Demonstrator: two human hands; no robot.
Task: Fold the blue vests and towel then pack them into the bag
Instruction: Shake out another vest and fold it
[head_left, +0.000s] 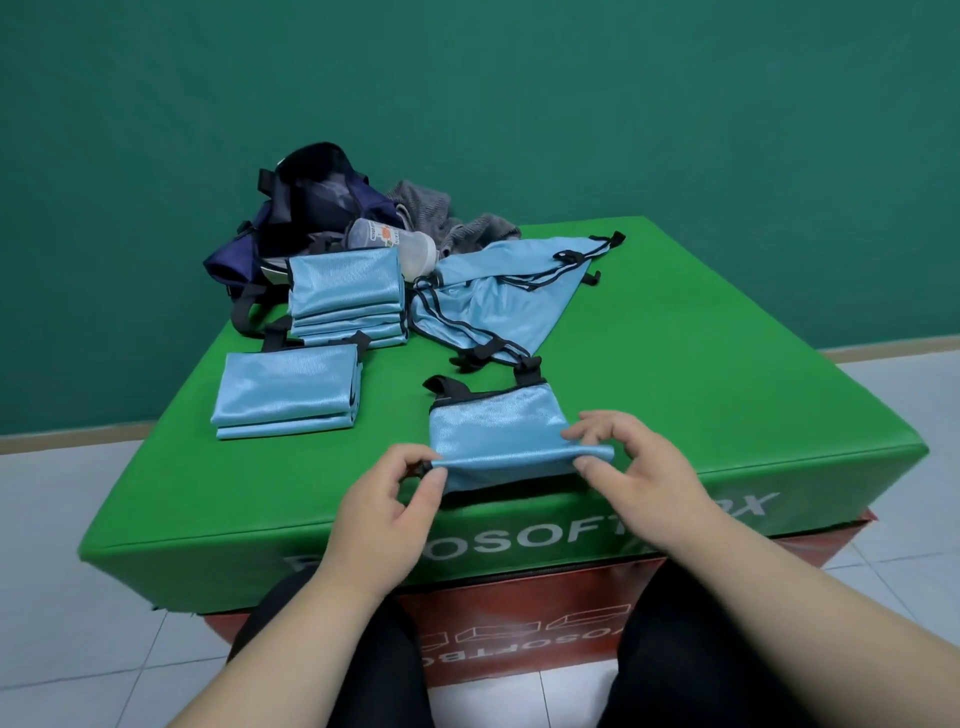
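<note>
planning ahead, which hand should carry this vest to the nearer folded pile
Left, probably: the left hand pinches the vest on the side where the folded pile lies; right hand is farther.

Box top (727, 364): right side open green surface, passable. Far left blocked by bag (291, 208), bottle (400, 244), vest stacks (345, 291). Loose vests (498, 291) at centre.

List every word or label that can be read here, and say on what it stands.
"OSOFT" and a final "X": white print on the front wall of the green box; the rest is hidden.
"OSOFTBO": upside down on the red box; the rest is hidden.
Label on the bottle: too blurred to read.
</note>
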